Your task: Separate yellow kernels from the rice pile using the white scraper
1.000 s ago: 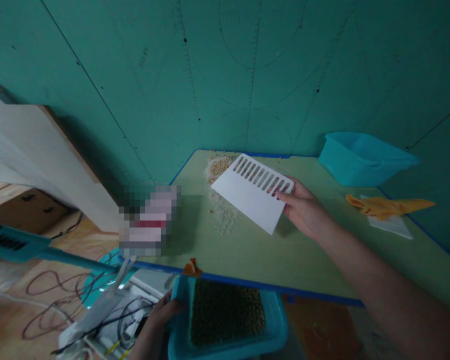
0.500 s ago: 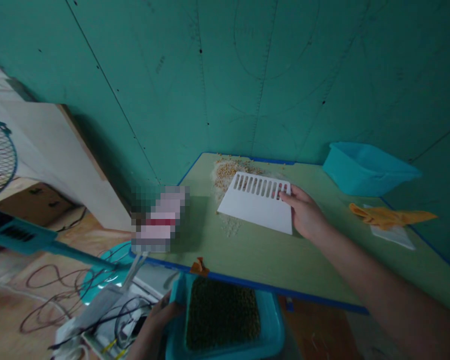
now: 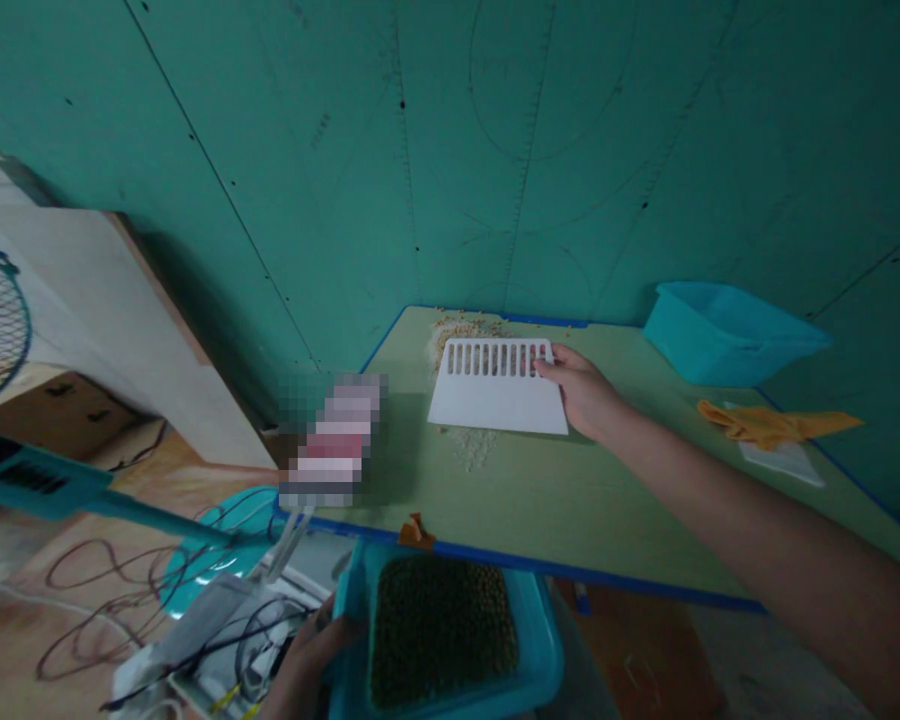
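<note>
A scraper (image 3: 496, 404) is grasped by the right hand (image 3: 586, 392), a filled tub (image 3: 541, 628) by the left hand (image 3: 311, 650); grains (image 3: 461, 328) are left outside.

Right hand (image 3: 581, 388) and forearm (image 3: 727, 520) are totally bare, narrow at the wrist (image 3: 619, 424). Left hand (image 3: 316, 645) is bare too, just kinda shadowy down there.

This is looking like a makeshift workroom; marked green wallboard (image 3: 330, 130) is spanning the frame's top; cables (image 3: 172, 667) are sprawling lower left.
</note>
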Demonstrator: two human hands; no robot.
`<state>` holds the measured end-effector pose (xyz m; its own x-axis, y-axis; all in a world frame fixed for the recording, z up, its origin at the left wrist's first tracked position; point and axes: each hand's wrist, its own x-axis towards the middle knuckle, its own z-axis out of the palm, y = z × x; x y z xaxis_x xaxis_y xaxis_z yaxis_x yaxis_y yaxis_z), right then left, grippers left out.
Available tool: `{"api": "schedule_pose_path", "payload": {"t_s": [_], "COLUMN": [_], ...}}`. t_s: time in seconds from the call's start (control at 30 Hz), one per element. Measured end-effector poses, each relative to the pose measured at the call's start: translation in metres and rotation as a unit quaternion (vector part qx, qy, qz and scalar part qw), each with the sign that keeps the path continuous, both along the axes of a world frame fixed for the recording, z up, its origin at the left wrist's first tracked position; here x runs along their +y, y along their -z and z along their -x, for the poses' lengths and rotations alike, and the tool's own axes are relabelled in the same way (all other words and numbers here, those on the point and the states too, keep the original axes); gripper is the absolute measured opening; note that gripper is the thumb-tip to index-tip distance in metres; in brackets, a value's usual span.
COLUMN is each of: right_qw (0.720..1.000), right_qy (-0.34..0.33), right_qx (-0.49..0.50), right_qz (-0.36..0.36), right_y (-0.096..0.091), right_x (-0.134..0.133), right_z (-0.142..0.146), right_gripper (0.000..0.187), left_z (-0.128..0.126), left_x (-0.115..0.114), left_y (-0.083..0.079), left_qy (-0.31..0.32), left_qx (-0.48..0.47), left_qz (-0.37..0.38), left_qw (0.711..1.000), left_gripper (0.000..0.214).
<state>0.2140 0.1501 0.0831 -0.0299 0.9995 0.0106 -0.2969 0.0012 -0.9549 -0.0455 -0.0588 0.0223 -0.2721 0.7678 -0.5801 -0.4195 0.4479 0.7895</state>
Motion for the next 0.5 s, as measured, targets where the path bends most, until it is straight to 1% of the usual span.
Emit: {"api": "schedule_pose_path", "payload": {"t_s": [0.23, 0.37, 0.5], "right_qw": [0.999, 0.997, 0.996], "right_qy": [-0.042, -0.066, -0.072], "right_qx": [-0.007, -0.001, 0.004], "right_qz": [0.012, 0.038, 0.051], "right_y": [0.007, 0.006, 0.004], "right_x": [-0.011, -0.02, -0.029], "right_z": [0.0, 0.001, 0.003], "right_gripper": [0.016, 0.017, 0.017], "left_z": [-0.001, -0.003, -0.004], "left_x": [-0.001, 0.001, 0.002], "left_y": [-0.002, -0.005, -0.008], "left_qy": [0.022, 0.016, 0.007], "left_qx": [-0.043, -0.04, -0.044], "left_qz": [0.008, 0.005, 0.005], "left_qw": [0.999, 0.999, 0.999], "left_gripper": [0.02, 0.02, 0.024]}}
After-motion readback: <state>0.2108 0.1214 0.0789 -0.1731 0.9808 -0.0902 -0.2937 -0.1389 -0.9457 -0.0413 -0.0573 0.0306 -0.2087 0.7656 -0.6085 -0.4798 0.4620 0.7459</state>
